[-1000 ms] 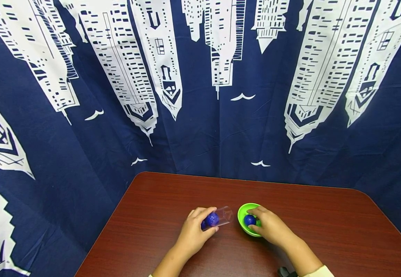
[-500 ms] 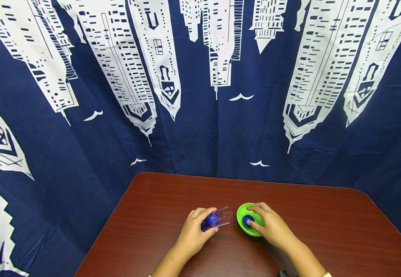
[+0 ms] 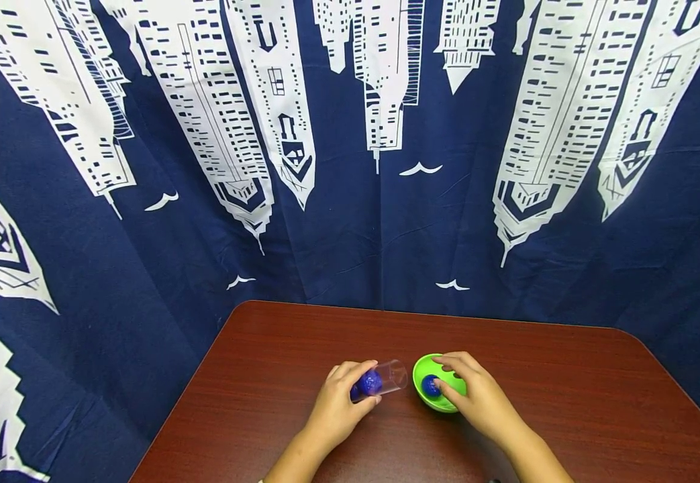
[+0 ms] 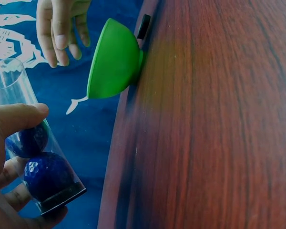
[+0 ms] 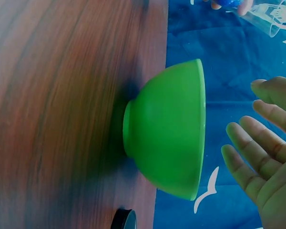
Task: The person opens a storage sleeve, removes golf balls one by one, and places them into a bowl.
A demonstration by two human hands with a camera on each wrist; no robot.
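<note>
My left hand (image 3: pixel 339 406) grips a clear plastic tube (image 3: pixel 394 376), tilted with its open end toward the bowl. Two blue golf balls sit inside it; the lower ball (image 4: pixel 48 176) rests by the tube's black base (image 4: pixel 63 199). The green bowl (image 5: pixel 169 129) stands upright on the table, just right of the tube's mouth. One blue golf ball (image 3: pixel 431 385) lies in the bowl. Over the bowl's right side is my right hand (image 3: pixel 476 396), its fingers spread and holding nothing. The right wrist view shows those fingers (image 5: pixel 252 143) above the rim, apart from it.
A dark reddish-brown wooden table (image 3: pixel 301 335) bears the bowl. A small round black piece (image 5: pixel 124 219) lies on it near the bowl, on the right-hand side. Behind hangs a navy cloth (image 3: pixel 350 241) with white buildings and birds.
My right hand's thumb and fingers have spread apart and drawn slightly right from the golf ball in the bowl. The left hand and tube have stayed nearly still.
</note>
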